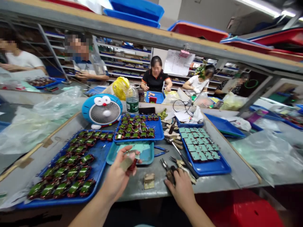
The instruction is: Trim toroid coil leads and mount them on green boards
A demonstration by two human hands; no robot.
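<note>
The left grip pinches a small, dark copper-wound coil; the right grip curls closed around black-handled steel pliers.

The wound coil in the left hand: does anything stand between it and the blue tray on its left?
No, nothing visible: the left hand and wound coil sit right beside the blue tray.

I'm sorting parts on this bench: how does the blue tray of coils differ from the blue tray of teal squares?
The coil tray holds bulky green-taped parts with reddish windings; the other tray holds flat teal squares. The coils sit in looser rows, the squares in a tight grid. Both trays are blue and lie on the bench.
</note>
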